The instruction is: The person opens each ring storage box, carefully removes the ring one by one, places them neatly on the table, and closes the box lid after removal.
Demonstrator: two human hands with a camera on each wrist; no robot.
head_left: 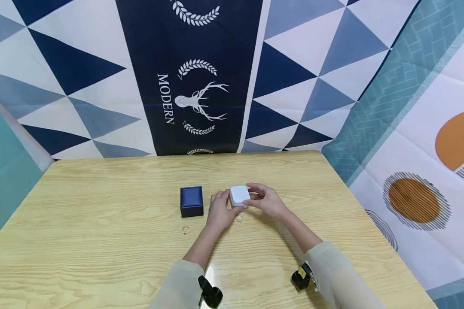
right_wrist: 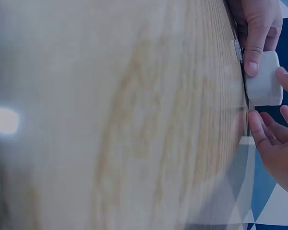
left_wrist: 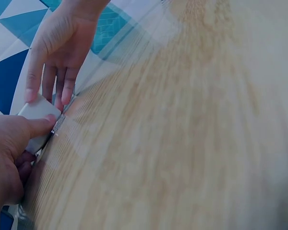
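Note:
A small white box with rounded corners (head_left: 239,195) sits between both hands near the table's middle. My left hand (head_left: 219,210) grips its left side, thumb along the front; the left wrist view shows that thumb pressed against the white box (left_wrist: 34,109). From the right, my right hand (head_left: 267,201) pinches the box, thumb at the front corner and forefinger at the back. Just in front of the left thumb lies a thin ring (head_left: 239,218) on the wood. In the right wrist view the sparkling ring (right_wrist: 237,50) shows beside the left hand (right_wrist: 257,28).
Left of the hands stands a closed dark blue box (head_left: 191,201). In front of it a second ring (head_left: 185,230) lies on the wooden table (head_left: 100,240). Patterned cloth (head_left: 294,77) hangs behind the table's back edge, and more cloth covers the right side.

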